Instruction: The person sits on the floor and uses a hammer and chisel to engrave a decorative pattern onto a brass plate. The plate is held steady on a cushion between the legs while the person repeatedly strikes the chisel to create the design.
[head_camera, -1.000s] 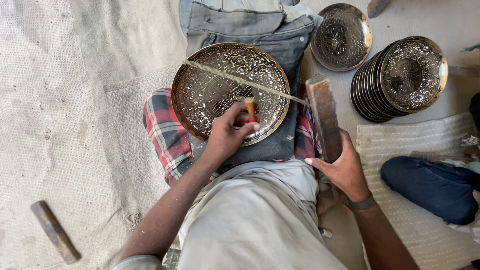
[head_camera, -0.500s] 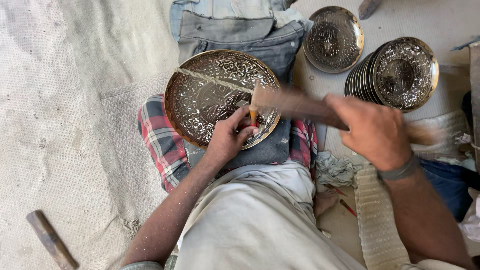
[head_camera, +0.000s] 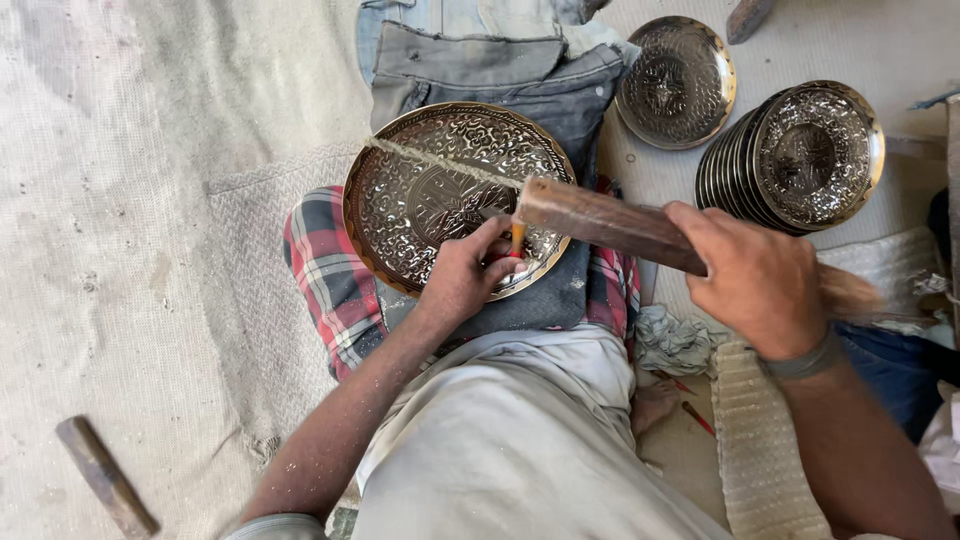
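Chisel (head_camera: 517, 238) sits pinched upright between the left hand's (head_camera: 462, 280) fingertips, its tip on the engraved tray (head_camera: 420, 200) that lies on a folded cloth across the lap. The right hand (head_camera: 757, 278) is closed around a wooden block (head_camera: 610, 222), whose far end meets the chisel's top. To do this well, I judge the chisel wants to stand square to the metal, the fingers low and clear of the struck end, and the block should land flat on the head so the tip does not skid across the pattern. A thin stick (head_camera: 440, 162) lies slantwise over the tray, just beyond the chisel, and could catch a wandering stroke. A plaid cloth (head_camera: 320, 270) shows under the tray's near edge. Farther right stand a stack of trays (head_camera: 790, 155) and one single tray (head_camera: 675, 80), well apart from the work. A wooden bar (head_camera: 105, 475) lies on the mat at lower left.
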